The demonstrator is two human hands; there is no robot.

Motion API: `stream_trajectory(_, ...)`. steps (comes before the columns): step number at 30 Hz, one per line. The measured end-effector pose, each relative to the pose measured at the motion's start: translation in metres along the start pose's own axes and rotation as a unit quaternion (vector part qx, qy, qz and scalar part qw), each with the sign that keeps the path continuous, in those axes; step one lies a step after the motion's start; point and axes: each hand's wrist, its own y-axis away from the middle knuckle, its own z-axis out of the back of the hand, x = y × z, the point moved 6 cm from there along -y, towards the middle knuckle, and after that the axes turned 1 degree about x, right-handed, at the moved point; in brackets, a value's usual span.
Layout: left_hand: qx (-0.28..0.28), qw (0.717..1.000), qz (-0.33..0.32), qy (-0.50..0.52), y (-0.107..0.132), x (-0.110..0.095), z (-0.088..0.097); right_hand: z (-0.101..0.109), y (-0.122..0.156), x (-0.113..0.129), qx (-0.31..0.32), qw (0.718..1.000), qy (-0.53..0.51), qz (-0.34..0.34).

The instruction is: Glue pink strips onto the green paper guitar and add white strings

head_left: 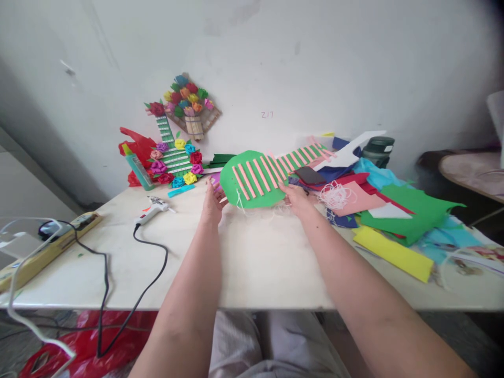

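“One green guitar-shaped cutout (252, 184), crossed with pink strips (240, 183), tilts up at twelve o'clock over a white table (260, 257). How is it held?”

“The right hand (296, 197) pinches the body's rim at four o'clock, fingertips over the front. The left hand (214, 200) meets it at nine, fingers partly spread; whether they grip, one cannot tell.”

“Why both sides?”

“Probably to steady a broad, thin sheet. The glue gun (153, 211) lies at ten o'clock, likely parked where its black cord (166, 254) can reach the yellow power strip (63, 240).”
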Motion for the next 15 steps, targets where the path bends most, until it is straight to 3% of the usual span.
stream_trajectory(5,0.072,0.994,0.077,-0.04,0.003,0.019,-0.011,-0.006,0.005,-0.002,-0.055,0.998,-0.039,0.002)
stream_trajectory(9,0.126,0.987,0.076,-0.071,0.01,0.024,-0.021,-0.012,0.007,-0.005,-0.069,0.997,-0.031,0.012)
stream_trajectory(15,0.081,0.994,0.038,-0.057,0.008,0.019,-0.015,-0.02,0.009,-0.008,-0.011,0.997,0.073,-0.004)
